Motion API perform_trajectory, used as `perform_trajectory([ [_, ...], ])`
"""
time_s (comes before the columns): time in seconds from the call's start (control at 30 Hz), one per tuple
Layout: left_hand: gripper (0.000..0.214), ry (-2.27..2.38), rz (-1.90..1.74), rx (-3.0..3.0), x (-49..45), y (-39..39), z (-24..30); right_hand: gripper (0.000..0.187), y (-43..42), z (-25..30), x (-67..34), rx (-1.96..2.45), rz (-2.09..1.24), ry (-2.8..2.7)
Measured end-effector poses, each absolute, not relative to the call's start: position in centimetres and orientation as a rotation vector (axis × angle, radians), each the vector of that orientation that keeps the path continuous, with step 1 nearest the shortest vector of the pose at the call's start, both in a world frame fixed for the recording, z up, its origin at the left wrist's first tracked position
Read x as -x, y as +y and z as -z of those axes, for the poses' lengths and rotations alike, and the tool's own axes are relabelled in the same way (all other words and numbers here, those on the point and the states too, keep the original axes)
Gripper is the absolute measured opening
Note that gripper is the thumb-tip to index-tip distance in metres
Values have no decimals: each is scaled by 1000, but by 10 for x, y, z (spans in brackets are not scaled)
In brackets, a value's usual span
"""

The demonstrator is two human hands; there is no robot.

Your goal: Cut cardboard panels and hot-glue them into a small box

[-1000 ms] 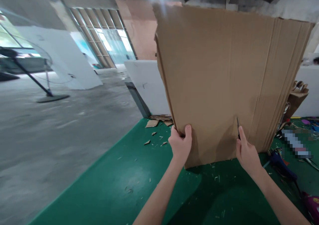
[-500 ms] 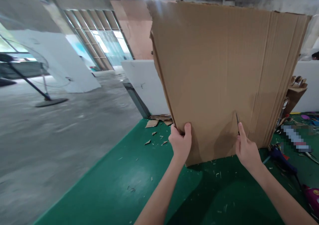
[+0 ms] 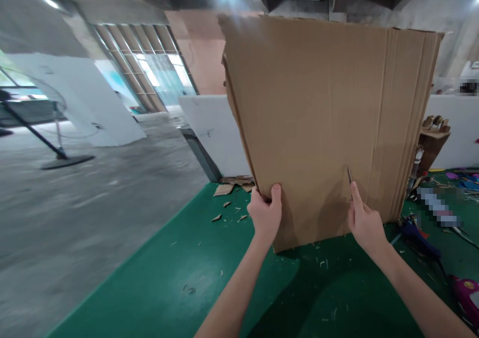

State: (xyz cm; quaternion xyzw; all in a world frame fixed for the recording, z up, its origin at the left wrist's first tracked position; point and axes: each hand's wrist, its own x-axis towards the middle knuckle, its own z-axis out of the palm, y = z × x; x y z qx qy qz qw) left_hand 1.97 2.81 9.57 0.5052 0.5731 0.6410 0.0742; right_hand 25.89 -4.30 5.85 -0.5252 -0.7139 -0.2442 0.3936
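A large brown cardboard sheet [image 3: 307, 108] stands upright on the green tabletop [image 3: 157, 278], with creases down its right side and a ragged left edge. My left hand [image 3: 265, 211] grips that left edge low down, thumb on the near face and fingers hidden behind. In my right hand [image 3: 366, 223] is a thin craft knife [image 3: 349, 176], held like a pen with the index finger stretched along it. Its tip points up at the lower middle of the sheet; whether it touches the surface I cannot tell.
Cardboard scraps [image 3: 224, 189] lie by the left edge of the sheet. On the right are a blue glue gun [image 3: 419, 238], a pixelated pale strip [image 3: 439, 208], a magenta tool [image 3: 466, 293] and a small cardboard structure [image 3: 434, 141]. A white panel [image 3: 213, 133] stands behind the table.
The view has shifted slightly, so the sheet and both hands appear a little further left. Both hands keep their grip, and the knife stays near the same part of the sheet.
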Motion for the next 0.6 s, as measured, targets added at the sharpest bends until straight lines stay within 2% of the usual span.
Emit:
perform_trajectory([
  [0.6,39,1692,-1948,-1529,-21,31,-89,65,-41,-63,-264,1338,513,-1786],
])
